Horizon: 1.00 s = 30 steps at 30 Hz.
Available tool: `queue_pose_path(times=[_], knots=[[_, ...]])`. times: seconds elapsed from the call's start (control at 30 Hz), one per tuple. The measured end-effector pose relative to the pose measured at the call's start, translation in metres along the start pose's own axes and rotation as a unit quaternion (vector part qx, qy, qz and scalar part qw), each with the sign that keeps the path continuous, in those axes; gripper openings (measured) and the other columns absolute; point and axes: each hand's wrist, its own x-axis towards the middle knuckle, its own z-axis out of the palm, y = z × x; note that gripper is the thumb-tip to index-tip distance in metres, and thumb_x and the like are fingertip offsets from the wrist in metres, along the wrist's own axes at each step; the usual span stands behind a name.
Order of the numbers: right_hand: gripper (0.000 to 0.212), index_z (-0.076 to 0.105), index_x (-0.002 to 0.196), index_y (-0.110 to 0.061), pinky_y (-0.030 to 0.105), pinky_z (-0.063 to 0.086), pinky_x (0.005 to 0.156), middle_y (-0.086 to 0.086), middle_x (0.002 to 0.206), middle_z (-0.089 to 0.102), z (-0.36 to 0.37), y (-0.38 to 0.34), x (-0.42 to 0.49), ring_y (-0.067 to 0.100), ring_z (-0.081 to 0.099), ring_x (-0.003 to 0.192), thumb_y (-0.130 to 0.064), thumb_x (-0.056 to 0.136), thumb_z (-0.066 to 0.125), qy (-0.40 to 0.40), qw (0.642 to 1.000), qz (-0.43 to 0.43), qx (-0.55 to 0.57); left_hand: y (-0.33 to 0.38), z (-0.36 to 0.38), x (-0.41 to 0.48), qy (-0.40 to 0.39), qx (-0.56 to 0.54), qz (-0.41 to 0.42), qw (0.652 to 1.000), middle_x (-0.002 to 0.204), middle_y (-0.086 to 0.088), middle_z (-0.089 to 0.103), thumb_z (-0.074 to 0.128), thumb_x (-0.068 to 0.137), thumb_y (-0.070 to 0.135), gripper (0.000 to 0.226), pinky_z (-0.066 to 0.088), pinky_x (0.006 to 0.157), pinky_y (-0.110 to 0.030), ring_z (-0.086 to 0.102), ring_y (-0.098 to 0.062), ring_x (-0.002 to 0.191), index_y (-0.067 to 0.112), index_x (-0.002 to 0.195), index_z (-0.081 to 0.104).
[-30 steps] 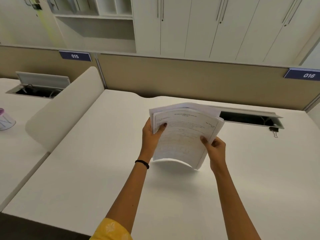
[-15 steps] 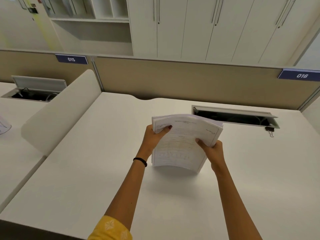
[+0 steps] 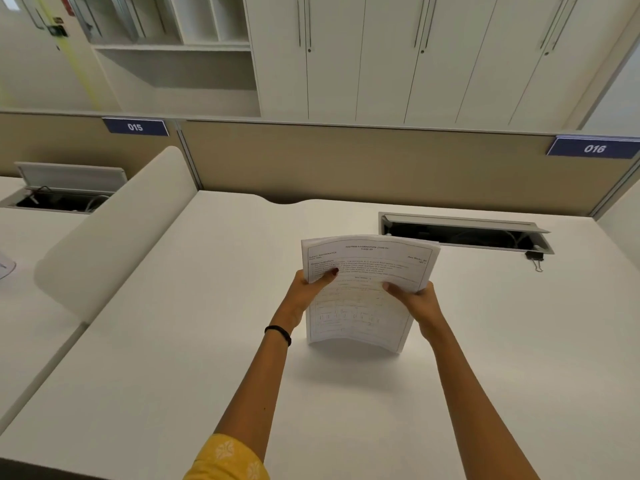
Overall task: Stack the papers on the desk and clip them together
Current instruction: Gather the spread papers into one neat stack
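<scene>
A sheaf of papers (image 3: 367, 306) stands on end on the counter (image 3: 173, 358), left hand (image 3: 308, 289) pinching its left edge, right hand (image 3: 417, 301) its right; the bottom edge seems to touch the surface. Light and floppy, the sheets bow and want side grips. A binder clip (image 3: 535, 259) lies far right, beside an open cable hatch (image 3: 464, 233); white surface spreads left and near.

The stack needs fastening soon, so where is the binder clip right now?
In the head view the binder clip lies on the desk at far right, by the near right corner of the open cable slot, well right of the papers.
</scene>
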Motion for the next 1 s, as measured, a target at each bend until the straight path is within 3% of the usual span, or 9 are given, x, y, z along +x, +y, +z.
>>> queue_pose_path(times=[0.17, 0.27, 0.63, 0.77, 0.87, 1.0], knots=[[0.029, 0.064, 0.095, -0.031, 0.025, 0.055, 0.063, -0.007, 0.093, 0.069, -0.001, -0.004, 0.001, 0.013, 0.067, 0.081, -0.007, 0.078, 0.07, 0.014, 1.0, -0.014, -0.004, -0.003, 0.002, 0.003, 0.022, -0.002, 0.001, 1.0, 0.106, -0.003, 0.067, 0.064, 0.085, 0.021, 0.018, 0.055, 0.076, -0.03, 0.063, -0.024, 0.1, 0.029, 0.101, 0.063], [0.031, 0.064, 0.094, -0.032, 0.022, 0.055, 0.058, -0.01, 0.091, 0.069, -0.002, -0.013, 0.004, 0.01, 0.068, 0.076, -0.005, 0.079, 0.068, 0.015, 0.999, -0.037, 0.0, 0.007, 0.001, 0.007, 0.012, -0.001, 0.025, 1.0, 0.103, 0.001, 0.068, 0.064, 0.086, 0.02, 0.018, 0.056, 0.073, -0.026, 0.066, -0.016, 0.093, 0.028, 0.101, 0.064], [0.028, 0.063, 0.096, -0.031, 0.029, 0.053, 0.066, -0.006, 0.095, 0.068, -0.005, -0.015, 0.009, 0.018, 0.064, 0.086, -0.01, 0.079, 0.069, 0.01, 1.0, -0.017, -0.005, 0.017, -0.001, 0.007, 0.011, 0.011, 0.038, 0.999, 0.097, 0.005, 0.069, 0.06, 0.087, 0.016, 0.018, 0.055, 0.066, -0.019, 0.066, -0.009, 0.085, 0.028, 0.099, 0.065], [0.026, 0.065, 0.094, -0.032, 0.027, 0.055, 0.064, -0.008, 0.092, 0.071, -0.009, -0.02, 0.009, 0.018, 0.067, 0.083, -0.02, 0.072, 0.074, 0.006, 1.0, -0.024, 0.001, 0.025, -0.005, 0.01, 0.033, 0.018, 0.074, 0.997, 0.089, 0.005, 0.072, 0.06, 0.086, 0.015, 0.014, 0.056, 0.07, -0.027, 0.067, -0.015, 0.08, 0.022, 0.096, 0.068], [0.019, 0.067, 0.093, -0.025, 0.027, 0.056, 0.064, -0.009, 0.087, 0.073, -0.014, -0.02, 0.011, 0.021, 0.067, 0.082, -0.019, 0.075, 0.072, 0.023, 0.999, -0.035, 0.02, 0.032, -0.007, 0.011, 0.07, 0.018, 0.106, 0.992, 0.075, 0.015, 0.073, 0.057, 0.088, 0.014, 0.012, 0.055, 0.064, -0.021, 0.066, -0.007, 0.069, 0.02, 0.092, 0.067], [0.021, 0.066, 0.091, -0.028, 0.023, 0.056, 0.059, -0.015, 0.081, 0.073, -0.01, -0.028, 0.012, 0.015, 0.068, 0.072, -0.029, 0.07, 0.065, 0.039, 0.997, -0.062, 0.026, 0.041, -0.001, 0.011, 0.102, 0.007, 0.142, 0.985, 0.073, 0.017, 0.072, 0.053, 0.09, 0.017, 0.012, 0.054, 0.06, -0.017, 0.066, -0.008, 0.069, 0.021, 0.088, 0.064]])
